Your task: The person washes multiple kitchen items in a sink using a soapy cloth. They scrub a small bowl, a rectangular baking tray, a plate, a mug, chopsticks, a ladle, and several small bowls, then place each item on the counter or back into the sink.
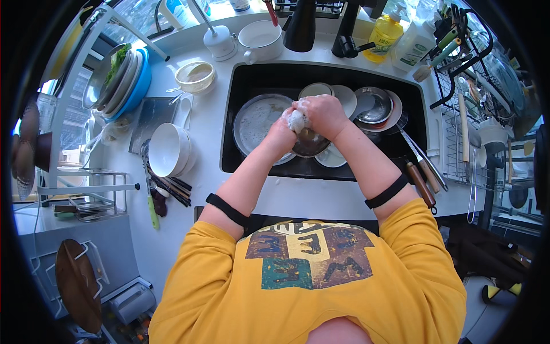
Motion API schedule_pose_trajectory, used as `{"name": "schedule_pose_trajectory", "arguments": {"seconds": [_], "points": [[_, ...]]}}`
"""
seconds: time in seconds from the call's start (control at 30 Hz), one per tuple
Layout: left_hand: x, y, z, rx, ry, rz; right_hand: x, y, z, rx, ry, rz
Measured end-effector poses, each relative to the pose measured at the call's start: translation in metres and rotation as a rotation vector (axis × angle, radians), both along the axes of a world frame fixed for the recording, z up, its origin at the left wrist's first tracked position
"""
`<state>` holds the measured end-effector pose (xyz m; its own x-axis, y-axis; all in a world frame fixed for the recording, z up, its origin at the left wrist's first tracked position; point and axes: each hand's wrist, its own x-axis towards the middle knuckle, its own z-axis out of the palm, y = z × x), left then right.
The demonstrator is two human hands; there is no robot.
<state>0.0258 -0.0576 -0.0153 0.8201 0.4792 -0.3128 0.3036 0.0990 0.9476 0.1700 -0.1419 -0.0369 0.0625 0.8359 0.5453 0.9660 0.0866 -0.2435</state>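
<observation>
Over the black sink (374, 73), my left hand (281, 130) and my right hand (323, 112) press together around a wad covered in white foam (296, 121). Suds coat the knuckles of both; whether the wad is a sponge or a cloth is hidden by the foam. Just under the fingers sits a round metal vessel (310, 145), partly covered by my hands. A large round pan (260, 124) with soapy water lies left of them. Beyond and to the right are a pale bowl (316, 89), a white plate (345, 101) and a steel bowl (373, 104) on stacked dishes.
Long-handled utensils (419, 161) lean over the sink's right rim. White bowls (166, 150), chopsticks (178, 191) and a glass bowl (196, 77) stand on the left counter. A black faucet (300, 28), yellow soap bottle (382, 36) and white pot (261, 41) line the back. A wire rack (455, 142) is at right.
</observation>
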Motion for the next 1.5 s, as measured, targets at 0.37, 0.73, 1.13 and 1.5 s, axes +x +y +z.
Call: {"name": "schedule_pose_trajectory", "arguments": {"seconds": [0.37,0.73,1.13,1.5], "points": [[-0.004,0.014,-0.034,0.023,-0.051,0.51,-0.062,-0.016,-0.005,-0.506,1.914,-0.548],[-0.016,0.001,-0.014,-0.68,-0.006,0.373,-0.085,-0.02,0.034,-0.818,0.147,-0.257],[-0.012,-0.016,-0.005,-0.55,-0.047,0.273,-0.075,-0.016,0.042,-0.783,0.219,-0.181],[-0.01,-0.011,0.0,-0.406,0.011,0.231,-0.072,-0.02,0.029,-0.693,0.181,-0.125]]}}
